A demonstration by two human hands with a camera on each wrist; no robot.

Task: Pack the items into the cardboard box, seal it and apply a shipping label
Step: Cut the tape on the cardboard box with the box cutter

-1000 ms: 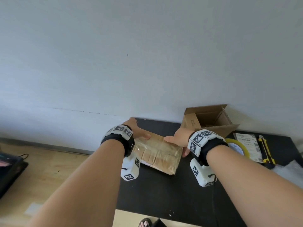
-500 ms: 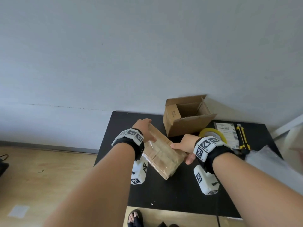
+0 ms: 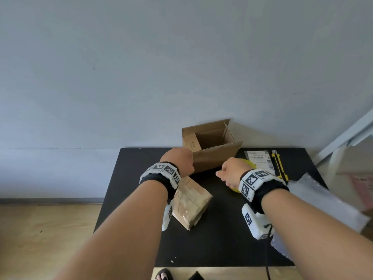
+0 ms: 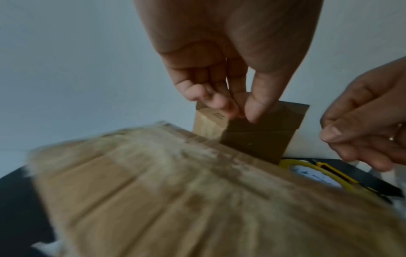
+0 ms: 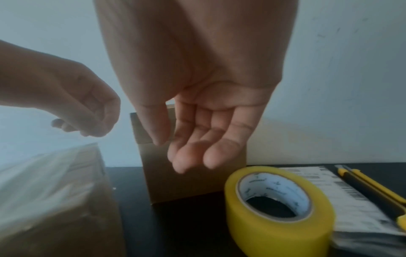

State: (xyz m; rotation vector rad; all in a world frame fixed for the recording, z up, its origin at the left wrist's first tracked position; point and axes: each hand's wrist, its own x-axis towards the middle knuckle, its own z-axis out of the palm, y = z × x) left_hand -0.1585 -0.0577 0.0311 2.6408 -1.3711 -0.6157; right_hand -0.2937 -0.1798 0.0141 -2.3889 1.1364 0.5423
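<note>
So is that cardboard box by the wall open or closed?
Open. The cardboard box has its top flaps standing up, and the head view looks into its bare brown interior; its bottom is hidden.

The head camera looks forward and down from above onto a black table [image 3: 131, 178] set against a pale wall, both forearms reaching away from it. The left wrist camera sits low and close behind the left hand [image 4: 222, 69], just above a wrapped brown parcel [image 4: 153, 200], facing the wall. The right wrist camera sits close behind the right hand [image 5: 197, 107], near the tabletop. All three views share the open cardboard box [image 3: 214, 156] and the yellow tape roll [image 5: 279, 205].
</note>
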